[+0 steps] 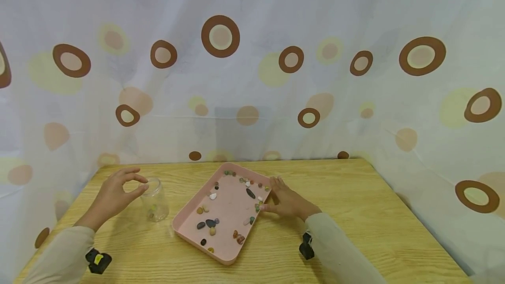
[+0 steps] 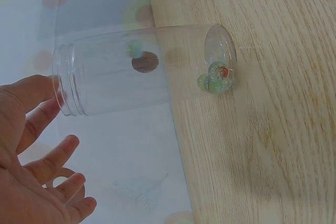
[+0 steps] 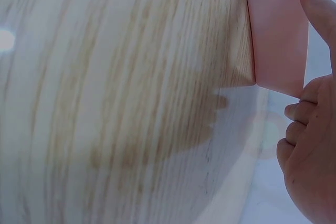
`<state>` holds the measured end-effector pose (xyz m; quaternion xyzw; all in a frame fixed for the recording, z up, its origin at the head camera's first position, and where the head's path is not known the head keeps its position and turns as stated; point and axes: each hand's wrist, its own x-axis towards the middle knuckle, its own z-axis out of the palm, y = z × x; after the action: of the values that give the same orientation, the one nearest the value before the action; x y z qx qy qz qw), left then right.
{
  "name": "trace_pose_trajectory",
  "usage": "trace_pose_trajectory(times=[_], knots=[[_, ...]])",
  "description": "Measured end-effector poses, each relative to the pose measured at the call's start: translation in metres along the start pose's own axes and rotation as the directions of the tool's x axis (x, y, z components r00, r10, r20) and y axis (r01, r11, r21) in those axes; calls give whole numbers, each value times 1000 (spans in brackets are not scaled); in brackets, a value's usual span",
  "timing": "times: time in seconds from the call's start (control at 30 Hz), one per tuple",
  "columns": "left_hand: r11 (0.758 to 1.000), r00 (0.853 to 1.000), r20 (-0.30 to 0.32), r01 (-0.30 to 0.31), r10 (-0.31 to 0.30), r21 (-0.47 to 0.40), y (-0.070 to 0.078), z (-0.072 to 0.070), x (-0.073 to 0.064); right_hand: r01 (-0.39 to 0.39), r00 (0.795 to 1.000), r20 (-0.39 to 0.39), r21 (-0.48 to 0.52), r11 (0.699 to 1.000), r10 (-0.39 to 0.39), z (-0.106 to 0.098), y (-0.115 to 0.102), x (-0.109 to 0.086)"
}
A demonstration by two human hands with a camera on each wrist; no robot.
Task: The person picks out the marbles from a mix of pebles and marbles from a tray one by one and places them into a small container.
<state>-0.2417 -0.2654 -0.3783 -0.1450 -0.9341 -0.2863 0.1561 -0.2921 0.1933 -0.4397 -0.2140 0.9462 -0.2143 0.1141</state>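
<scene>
A clear jar (image 1: 158, 207) stands at the left of the table, with several greenish glass marbles (image 2: 214, 80) at its bottom. One blurred pale green ball (image 2: 134, 49) shows higher up inside the jar. My left hand (image 1: 118, 191) is at the jar's mouth, thumb and index finger by the rim with a gap between them, the other fingers spread loosely. To the right lies a pink tray (image 1: 232, 205) holding several small stones and beads. My right hand (image 1: 289, 200) holds the tray at its far right corner, thumb at the long rim and fingers bent against the corner.
The wood-grain table (image 1: 343, 231) reaches back to a white curtain (image 1: 252, 86) with brown and yellow spots. Inside the tray, a long dark stone (image 1: 250, 193) lies near the right hand, and dark pebbles (image 1: 211, 223) lie toward the near left.
</scene>
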Motion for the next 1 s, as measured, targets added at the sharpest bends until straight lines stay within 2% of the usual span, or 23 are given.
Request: trace_pose_trajectory(times=[0.63, 1.0], knots=[[1000, 1000, -2, -6, 6, 0, 2, 2, -1, 16, 1000, 4, 11, 1000, -16, 3, 6, 1], [1000, 1000, -4, -15, 15, 7, 4, -1, 0, -7, 1000, 1, 1, 1000, 7, 1, 3, 2]])
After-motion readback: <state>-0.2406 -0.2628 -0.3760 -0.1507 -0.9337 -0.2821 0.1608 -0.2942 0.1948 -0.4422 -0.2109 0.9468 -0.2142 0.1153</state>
